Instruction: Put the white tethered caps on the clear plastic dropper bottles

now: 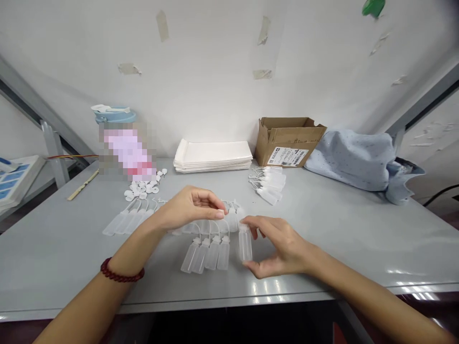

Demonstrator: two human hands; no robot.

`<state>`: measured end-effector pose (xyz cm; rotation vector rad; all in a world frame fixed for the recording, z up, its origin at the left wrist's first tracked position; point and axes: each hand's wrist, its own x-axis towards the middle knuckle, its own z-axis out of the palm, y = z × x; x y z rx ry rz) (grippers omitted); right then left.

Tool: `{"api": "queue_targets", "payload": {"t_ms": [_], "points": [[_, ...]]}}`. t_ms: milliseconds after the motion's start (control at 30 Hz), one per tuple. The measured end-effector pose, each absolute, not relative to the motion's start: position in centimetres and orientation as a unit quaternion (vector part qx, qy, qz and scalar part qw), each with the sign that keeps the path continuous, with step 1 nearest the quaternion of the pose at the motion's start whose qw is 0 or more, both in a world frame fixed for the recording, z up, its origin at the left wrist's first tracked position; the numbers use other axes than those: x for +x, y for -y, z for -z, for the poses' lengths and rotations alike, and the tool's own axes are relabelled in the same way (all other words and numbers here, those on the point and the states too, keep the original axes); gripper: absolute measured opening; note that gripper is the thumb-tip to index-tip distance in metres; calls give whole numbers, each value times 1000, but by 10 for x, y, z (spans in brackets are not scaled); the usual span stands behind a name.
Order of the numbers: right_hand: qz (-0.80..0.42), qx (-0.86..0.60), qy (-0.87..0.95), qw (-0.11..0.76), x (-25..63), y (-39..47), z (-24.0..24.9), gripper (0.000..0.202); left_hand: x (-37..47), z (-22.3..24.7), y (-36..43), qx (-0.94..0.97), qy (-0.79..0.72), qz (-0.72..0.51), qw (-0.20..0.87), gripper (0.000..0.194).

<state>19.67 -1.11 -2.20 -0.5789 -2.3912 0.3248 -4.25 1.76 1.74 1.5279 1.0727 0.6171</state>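
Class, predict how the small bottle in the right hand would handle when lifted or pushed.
The bottle is probably light: its small body looks like translucent plastic. Upright, it would likely tip easily, being tall and narrow. Looking smooth, it may slip.

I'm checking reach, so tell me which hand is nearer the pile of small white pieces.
Left. The left hand is a little to the right of the small white pieces; the right hand is farther right, holding a translucent bottle.

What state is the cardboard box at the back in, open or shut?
Open: the cardboard box has no closed lid across its top, and its inner walls show above the front edge. Can't tell what's inside.
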Motion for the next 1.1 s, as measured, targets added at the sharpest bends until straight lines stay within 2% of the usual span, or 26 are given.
{"api": "queue_targets", "payload": {"t_ms": [300,467,1100], "points": [[-209,-222,891,335,194,10,19,64,-22,-6,-13,617,-405,-305,602,19],[-246,-202,895,312,196,10,18,65,-20,-2,-13,581,-416,-330,617,17],[-243,-209,927,192,197,9,15,51,-35,-16,-12,706,-419,-230,523,16]]}}
